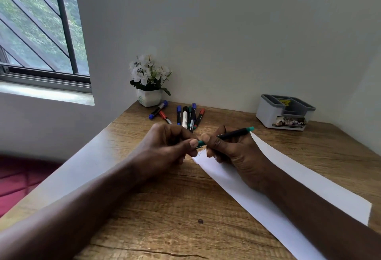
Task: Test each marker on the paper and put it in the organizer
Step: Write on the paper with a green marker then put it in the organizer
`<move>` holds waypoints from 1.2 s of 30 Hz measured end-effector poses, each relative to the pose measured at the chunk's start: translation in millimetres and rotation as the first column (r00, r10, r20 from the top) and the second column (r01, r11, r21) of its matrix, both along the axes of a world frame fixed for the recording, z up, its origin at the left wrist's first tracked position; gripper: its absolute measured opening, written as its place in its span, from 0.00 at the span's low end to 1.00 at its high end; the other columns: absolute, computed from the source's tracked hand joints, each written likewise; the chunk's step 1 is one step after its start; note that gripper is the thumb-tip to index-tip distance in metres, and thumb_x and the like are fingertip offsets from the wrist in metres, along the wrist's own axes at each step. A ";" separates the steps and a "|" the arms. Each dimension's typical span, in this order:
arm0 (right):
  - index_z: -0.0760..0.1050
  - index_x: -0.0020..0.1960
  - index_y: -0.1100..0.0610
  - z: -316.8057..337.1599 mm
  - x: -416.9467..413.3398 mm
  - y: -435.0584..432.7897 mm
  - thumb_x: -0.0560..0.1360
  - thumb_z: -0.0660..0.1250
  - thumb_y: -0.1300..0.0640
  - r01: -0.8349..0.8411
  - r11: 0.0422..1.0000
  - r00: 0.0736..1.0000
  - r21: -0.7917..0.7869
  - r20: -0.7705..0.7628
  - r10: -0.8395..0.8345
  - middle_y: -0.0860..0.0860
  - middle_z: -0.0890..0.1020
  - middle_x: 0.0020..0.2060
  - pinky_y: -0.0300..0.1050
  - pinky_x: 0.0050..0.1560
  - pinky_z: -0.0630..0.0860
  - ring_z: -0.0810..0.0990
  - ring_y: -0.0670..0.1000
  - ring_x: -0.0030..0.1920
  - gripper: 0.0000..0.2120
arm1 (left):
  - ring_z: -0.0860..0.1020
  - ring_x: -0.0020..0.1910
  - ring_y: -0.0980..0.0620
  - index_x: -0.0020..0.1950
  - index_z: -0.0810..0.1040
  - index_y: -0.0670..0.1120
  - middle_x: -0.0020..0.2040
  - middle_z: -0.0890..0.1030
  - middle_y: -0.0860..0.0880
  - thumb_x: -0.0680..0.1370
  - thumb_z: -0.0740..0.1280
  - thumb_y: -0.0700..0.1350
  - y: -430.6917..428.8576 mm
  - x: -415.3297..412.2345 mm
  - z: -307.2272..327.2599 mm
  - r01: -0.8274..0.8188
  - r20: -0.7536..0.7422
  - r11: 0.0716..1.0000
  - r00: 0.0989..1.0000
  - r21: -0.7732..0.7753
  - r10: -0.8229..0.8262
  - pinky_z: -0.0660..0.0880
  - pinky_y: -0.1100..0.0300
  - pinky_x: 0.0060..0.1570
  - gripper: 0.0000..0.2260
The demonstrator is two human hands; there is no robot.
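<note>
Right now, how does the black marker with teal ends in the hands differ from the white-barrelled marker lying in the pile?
The black marker with teal ends has a dark barrel; the white-barrelled marker is pale with a black cap. The black one is gripped by the left hand and right hand over the white paper strip; the white one lies untouched on the wooden table among other markers. Both are outside the grey-and-white organizer.

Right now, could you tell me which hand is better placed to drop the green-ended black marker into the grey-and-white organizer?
Right. The right hand grips the green-ended black marker, and the grey-and-white plastic organizer stands on that side; the left hand only pinches the marker's near end.
</note>
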State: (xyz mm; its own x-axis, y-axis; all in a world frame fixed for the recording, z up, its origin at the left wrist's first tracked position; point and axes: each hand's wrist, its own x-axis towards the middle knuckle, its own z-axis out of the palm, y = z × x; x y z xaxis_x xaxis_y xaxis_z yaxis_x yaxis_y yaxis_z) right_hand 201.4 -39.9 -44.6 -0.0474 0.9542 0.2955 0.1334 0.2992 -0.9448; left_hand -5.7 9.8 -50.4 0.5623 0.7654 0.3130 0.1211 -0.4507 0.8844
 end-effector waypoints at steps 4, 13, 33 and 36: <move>0.78 0.39 0.59 0.4 -1.0 0.0 0.78 0.70 0.56 -0.028 1.000 0.999 0.006 0.041 0.028 0.53 0.81 0.29 0.38 0.30 0.70 0.72 0.49 0.27 0.10 | 0.77 0.35 0.53 0.51 0.84 0.42 0.40 0.85 0.48 0.81 0.69 0.44 0.2 1.6 0.6 0.004 -0.020 1.000 1.000 -0.027 -0.005 0.73 0.63 0.33 0.07; 0.86 0.52 0.57 -0.1 10.1 4.9 0.80 0.67 0.48 0.024 0.999 0.983 -0.026 -0.182 -0.028 0.56 0.82 0.37 0.41 0.33 0.72 0.76 0.53 0.36 0.14 | 0.81 0.48 0.54 0.55 0.82 0.55 0.48 0.84 0.55 0.79 0.65 0.63 4.4 5.8 -1.3 -0.386 -0.227 0.853 0.849 0.352 0.478 0.80 0.45 0.50 0.14; 0.72 0.58 0.56 35.4 54.8 26.0 0.77 0.70 0.69 0.527 0.843 0.850 0.111 -0.098 -0.518 0.56 0.87 0.40 0.39 0.31 0.77 0.86 0.51 0.39 0.14 | 0.46 0.83 0.45 0.84 0.49 0.48 0.84 0.48 0.45 0.71 0.50 0.80 17.2 3.6 -1.8 -0.308 -0.780 0.894 0.446 0.325 0.438 0.45 0.36 0.79 0.51; 0.65 0.68 0.49 57.3 91.7 55.0 0.76 0.72 0.66 0.651 0.725 0.737 0.226 0.040 -0.674 0.57 0.87 0.44 0.43 0.39 0.82 0.85 0.50 0.39 0.28 | 0.46 0.83 0.45 0.84 0.49 0.48 0.84 0.47 0.45 0.71 0.50 0.80 17.9 3.5 -2.0 -0.290 -0.784 0.897 0.442 0.335 0.436 0.46 0.39 0.80 0.51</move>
State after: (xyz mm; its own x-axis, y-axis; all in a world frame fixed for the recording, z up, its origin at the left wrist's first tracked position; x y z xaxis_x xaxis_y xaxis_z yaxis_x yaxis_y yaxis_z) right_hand 293.0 15.1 12.7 0.5324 0.6821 0.5012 0.4644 0.2597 -0.8467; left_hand -2.2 27.7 -52.3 0.2922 0.9561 -0.0208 0.9349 -0.2810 0.2166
